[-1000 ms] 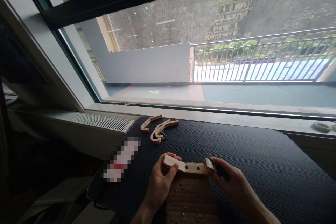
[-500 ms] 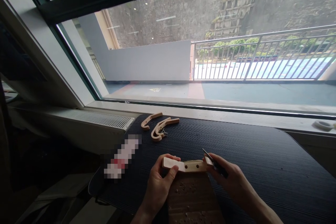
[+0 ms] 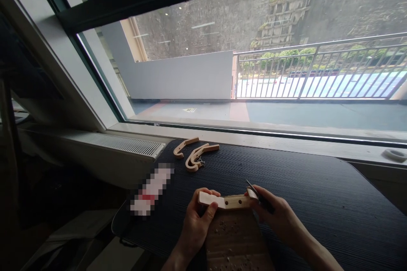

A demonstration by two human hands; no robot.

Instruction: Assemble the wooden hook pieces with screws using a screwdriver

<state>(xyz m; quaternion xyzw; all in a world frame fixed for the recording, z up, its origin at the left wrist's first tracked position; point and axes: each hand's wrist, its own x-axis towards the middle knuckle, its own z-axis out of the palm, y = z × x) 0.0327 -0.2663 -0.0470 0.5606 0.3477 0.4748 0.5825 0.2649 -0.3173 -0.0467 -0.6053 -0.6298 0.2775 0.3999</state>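
Note:
A pale wooden hook (image 3: 232, 203) with two dark holes along its flat part lies across the top of a worn brown cardboard piece (image 3: 235, 237). My left hand (image 3: 199, 220) pinches its flat left end, thumb in front and fingers behind. At the curled right end, my right hand (image 3: 276, 209) is closed around the hook and also holds a slim pointed metal tool (image 3: 252, 186) with a dark handle. The tool's tip points up and left, away from the holes; its exact kind is hard to make out. Small marks or bits dot the cardboard.
Several more wooden hooks (image 3: 203, 150) lie towards the back left of the black table (image 3: 302, 186), with a small bunch of screws (image 3: 201, 162) beside them. A pixelated pale strip lies at the left edge. A radiator cover (image 3: 127, 144) and a window sill border the table.
The whole view has shifted slightly, so things sit a little further right and lower. Both hands keep the same hold on the hook and tool.

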